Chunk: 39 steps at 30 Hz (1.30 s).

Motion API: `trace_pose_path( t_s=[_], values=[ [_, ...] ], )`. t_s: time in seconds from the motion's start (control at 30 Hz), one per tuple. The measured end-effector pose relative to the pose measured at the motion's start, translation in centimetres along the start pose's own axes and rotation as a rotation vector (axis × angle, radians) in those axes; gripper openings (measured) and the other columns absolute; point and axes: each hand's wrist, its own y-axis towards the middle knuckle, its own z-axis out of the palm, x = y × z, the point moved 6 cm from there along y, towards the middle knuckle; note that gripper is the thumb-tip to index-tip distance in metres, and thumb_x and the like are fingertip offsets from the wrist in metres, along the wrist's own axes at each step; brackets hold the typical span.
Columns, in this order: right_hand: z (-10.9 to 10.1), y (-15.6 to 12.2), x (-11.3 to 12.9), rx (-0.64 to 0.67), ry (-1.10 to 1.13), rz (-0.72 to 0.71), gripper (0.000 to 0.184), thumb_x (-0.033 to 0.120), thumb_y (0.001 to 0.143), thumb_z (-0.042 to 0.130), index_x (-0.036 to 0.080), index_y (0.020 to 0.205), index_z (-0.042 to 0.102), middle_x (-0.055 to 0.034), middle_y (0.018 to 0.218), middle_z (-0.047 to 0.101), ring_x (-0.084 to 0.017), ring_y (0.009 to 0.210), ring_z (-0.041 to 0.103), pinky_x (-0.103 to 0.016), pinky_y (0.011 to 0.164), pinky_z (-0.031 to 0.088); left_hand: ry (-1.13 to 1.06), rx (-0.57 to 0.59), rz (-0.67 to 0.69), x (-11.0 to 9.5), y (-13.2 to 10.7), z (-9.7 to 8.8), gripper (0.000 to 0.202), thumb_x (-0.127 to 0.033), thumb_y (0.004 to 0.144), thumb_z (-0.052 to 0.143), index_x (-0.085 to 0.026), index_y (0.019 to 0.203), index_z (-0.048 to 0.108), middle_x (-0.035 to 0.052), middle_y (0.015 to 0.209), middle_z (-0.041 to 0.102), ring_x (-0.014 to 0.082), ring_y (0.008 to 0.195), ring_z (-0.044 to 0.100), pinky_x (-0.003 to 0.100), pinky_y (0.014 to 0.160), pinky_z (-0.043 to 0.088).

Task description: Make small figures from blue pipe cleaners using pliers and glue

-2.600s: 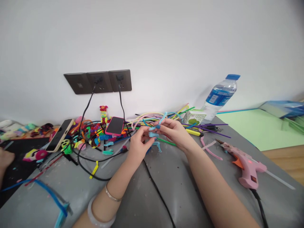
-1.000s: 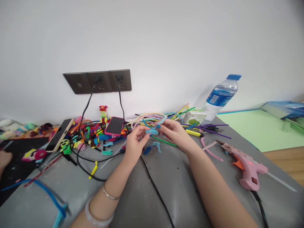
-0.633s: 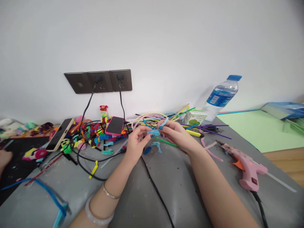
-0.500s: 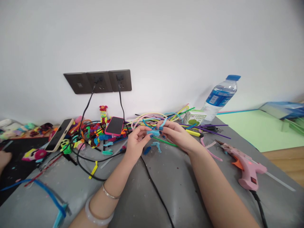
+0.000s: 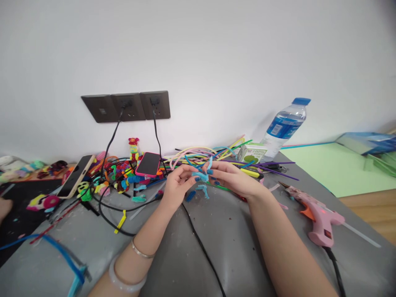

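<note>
Beside bottle (image 5: 285, 128), box (image 5: 253, 153) reads "100%"; left hand (image 5: 177, 185), right hand (image 5: 232, 177): grip pinched on light-blue piece (image 5: 200, 176).

Pale wall (image 5: 216, 62) behind a gray table (image 5: 235, 260).

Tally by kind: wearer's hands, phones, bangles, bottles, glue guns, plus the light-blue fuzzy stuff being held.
Left hand and right hand: 2
Phones: 2
Bangles: 2
Bottle: 1
Glue gun: 1
Light-blue fuzzy stuff: too bunched to count, excluded
Total: 8
</note>
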Motion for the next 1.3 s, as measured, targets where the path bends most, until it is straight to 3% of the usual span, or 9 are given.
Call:
trace_pose_path(
  t_s=[0.63,1.03,1.3],
  values=[
    [-0.1,0.0,-0.3,-0.001,-0.041,0.017,0.030,0.045,0.083,0.069,0.017,0.093,0.068,-0.0013,0.080,0.058,-0.010,0.062,0.043,-0.023,0.058,0.033,0.045,0.005,-0.030,0.2,0.0,0.0,0.028,-0.036,0.074,0.077,-0.016,0.093,0.068,0.0060,0.086,0.073,0.0163,0.081,0.068,0.025,0.073,0.053],
    [-0.1,0.3,-1.0,-0.087,0.054,0.030,0.025,0.043,0.082,0.069,0.021,0.093,0.063,-0.0009,0.079,0.056,-0.013,0.068,0.046,-0.026,0.061,0.035,0.143,-0.008,0.021,-0.1,0.3,-0.6,0.026,-0.034,0.078,0.074,-0.017,0.097,0.068,0.0074,0.094,0.073,0.0185,0.089,0.067,0.027,0.081,0.050],
    [-0.3,0.5,-0.9,-0.162,0.095,0.027,0.030,0.046,0.082,0.069,0.020,0.079,0.054,0.0039,0.066,0.041,-0.010,0.059,0.036,-0.024,0.055,0.029,0.158,0.005,0.016,-0.1,0.3,-0.6,0.023,-0.031,0.078,0.074,-0.017,0.095,0.067,0.0069,0.093,0.072,0.0180,0.088,0.067,0.025,0.078,0.050]
  ],
)
